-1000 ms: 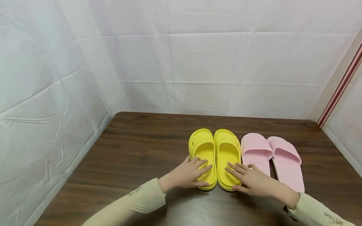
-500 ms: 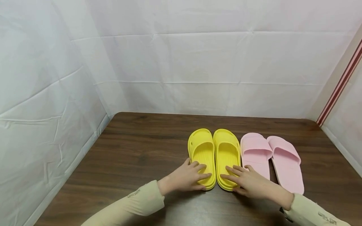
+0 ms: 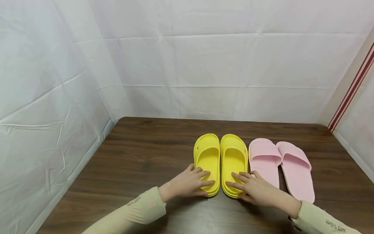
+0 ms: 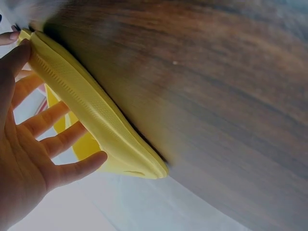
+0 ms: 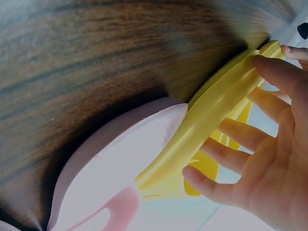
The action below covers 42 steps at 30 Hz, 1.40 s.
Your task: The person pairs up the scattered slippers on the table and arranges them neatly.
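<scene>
Two yellow slippers lie side by side, toes pointing away: the left slipper (image 3: pixel 207 142) and the right slipper (image 3: pixel 232 141), a thin gap between them. My left hand (image 3: pixel 187 184) rests at the left one's heel, fingers spread over its footbed. In the left wrist view, the thumb is at the outer side of the heel and the fingers are fairly straight along the rim. My right hand (image 3: pixel 257 191) lies likewise on the right one's heel, fingers extended over the footbed and thumb by the heel's outer edge. Fingers hide part of both heels.
A pair of pink slippers stands right of the yellow pair; the inner pink slipper (image 3: pixel 264 149) is close beside it, the outer pink slipper (image 3: pixel 299 183) angled outward. All lie on a dark wood table (image 3: pixel 146 156). White sheeting (image 3: pixel 187 65) hangs behind and at both sides.
The left yellow slipper has shifted slightly left with my left hand, leaving a narrow gap between the yellow pair. My right hand has moved slightly left and nearer over the right slipper's heel.
</scene>
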Motion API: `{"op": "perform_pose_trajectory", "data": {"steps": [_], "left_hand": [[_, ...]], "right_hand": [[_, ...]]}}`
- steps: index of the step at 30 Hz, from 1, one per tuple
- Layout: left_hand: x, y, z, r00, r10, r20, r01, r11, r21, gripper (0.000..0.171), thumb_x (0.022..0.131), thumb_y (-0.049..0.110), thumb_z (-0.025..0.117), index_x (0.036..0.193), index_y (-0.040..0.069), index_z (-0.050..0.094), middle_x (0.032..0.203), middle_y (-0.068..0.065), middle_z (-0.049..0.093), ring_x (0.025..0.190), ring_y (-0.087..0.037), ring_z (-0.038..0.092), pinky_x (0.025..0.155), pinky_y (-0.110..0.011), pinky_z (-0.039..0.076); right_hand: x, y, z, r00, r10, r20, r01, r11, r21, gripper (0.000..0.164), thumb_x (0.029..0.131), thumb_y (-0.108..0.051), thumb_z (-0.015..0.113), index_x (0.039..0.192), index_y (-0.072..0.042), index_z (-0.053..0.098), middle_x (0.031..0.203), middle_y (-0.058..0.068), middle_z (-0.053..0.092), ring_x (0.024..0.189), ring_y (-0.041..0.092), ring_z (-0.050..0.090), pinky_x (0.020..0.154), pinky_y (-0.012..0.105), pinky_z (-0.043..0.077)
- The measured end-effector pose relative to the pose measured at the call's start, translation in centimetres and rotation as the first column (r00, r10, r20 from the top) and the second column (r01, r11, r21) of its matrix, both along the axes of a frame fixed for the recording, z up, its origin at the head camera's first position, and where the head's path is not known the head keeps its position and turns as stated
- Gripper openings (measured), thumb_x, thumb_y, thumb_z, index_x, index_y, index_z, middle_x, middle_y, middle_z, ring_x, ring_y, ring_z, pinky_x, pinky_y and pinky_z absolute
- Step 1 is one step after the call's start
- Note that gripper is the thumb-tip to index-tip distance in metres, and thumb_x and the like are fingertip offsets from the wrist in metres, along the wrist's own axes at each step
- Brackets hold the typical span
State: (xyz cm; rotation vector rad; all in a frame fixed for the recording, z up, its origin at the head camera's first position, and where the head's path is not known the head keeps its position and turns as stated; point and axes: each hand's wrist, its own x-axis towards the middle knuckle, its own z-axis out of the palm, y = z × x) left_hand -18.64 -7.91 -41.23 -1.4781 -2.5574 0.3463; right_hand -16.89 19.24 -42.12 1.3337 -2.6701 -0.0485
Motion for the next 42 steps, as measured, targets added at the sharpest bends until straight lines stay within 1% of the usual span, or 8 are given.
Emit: {"op": "perform_pose_trajectory", "data": {"steps": [6,12,19,27,32,36,42], "left_hand": [[-0.1,0.0,-0.2,1.000,-0.005,0.001,0.005,1.000,0.022,0.043,0.087,0.053,0.042,0.126,0.034,0.050,0.126,0.001,0.052,0.105,-0.018,0.051,0.087,-0.045,0.041],[-0.2,0.1,-0.2,1.000,0.000,0.005,0.000,1.000,0.020,0.044,0.088,0.053,0.041,0.127,0.034,0.048,0.128,0.000,0.051,0.106,-0.017,0.050,0.088,-0.045,0.041],[-0.2,0.0,-0.5,1.000,-0.020,-0.015,0.021,0.999,0.046,0.043,0.088,0.052,0.042,0.126,0.034,0.050,0.127,0.000,0.052,0.105,-0.018,0.051,0.085,-0.044,0.042],[-0.2,0.2,-0.5,1.000,-0.020,-0.013,0.021,0.998,0.052,0.043,0.088,0.051,0.042,0.127,0.033,0.049,0.127,0.000,0.051,0.106,-0.018,0.051,0.085,-0.043,0.042],[-0.1,0.2,-0.3,1.000,-0.007,0.025,0.006,0.999,0.048,0.042,0.089,0.050,0.041,0.128,0.033,0.048,0.129,-0.001,0.050,0.109,-0.019,0.050,0.087,-0.044,0.041],[-0.1,0.2,-0.2,0.998,0.012,0.055,-0.015,0.999,0.043,0.042,0.091,0.050,0.038,0.129,0.033,0.046,0.130,-0.001,0.049,0.112,-0.020,0.049,0.088,-0.044,0.040],[-0.2,0.1,0.2,0.999,0.027,0.035,-0.030,0.997,0.072,0.042,0.093,0.047,0.036,0.130,0.030,0.046,0.130,0.000,0.049,0.114,-0.018,0.049,0.090,-0.043,0.041]], "right_hand": [[0.1,0.1,0.3,1.000,-0.011,0.027,0.011,1.000,-0.004,0.046,0.079,-0.034,0.062,0.124,-0.030,0.052,0.125,0.009,0.054,0.106,0.028,0.053,0.076,0.046,0.040],[0.1,0.5,0.5,0.998,-0.016,0.065,0.016,1.000,0.001,0.046,0.079,-0.032,0.063,0.124,-0.034,0.051,0.126,0.009,0.054,0.107,0.030,0.052,0.074,0.051,0.040],[0.1,0.7,0.9,0.995,-0.013,0.101,0.012,1.000,0.009,0.047,0.079,-0.029,0.063,0.124,-0.036,0.051,0.126,0.010,0.054,0.109,0.032,0.051,0.075,0.055,0.040],[0.1,1.1,0.9,0.998,-0.005,0.065,0.004,1.000,0.017,0.047,0.078,-0.029,0.063,0.123,-0.037,0.051,0.125,0.010,0.055,0.109,0.030,0.052,0.077,0.053,0.040],[0.2,1.3,1.0,0.997,-0.004,0.072,0.002,1.000,0.023,0.047,0.079,-0.029,0.063,0.124,-0.037,0.050,0.126,0.010,0.053,0.110,0.031,0.052,0.078,0.052,0.039],[0.1,1.3,1.2,0.997,0.014,0.077,-0.015,1.000,0.009,0.047,0.080,-0.030,0.061,0.125,-0.034,0.050,0.126,0.010,0.053,0.110,0.032,0.052,0.079,0.050,0.040],[-0.3,1.6,1.5,0.999,0.046,0.006,-0.045,0.998,-0.050,0.047,0.079,-0.030,0.063,0.124,-0.027,0.052,0.124,0.009,0.055,0.108,0.028,0.054,0.077,0.043,0.040]]}}
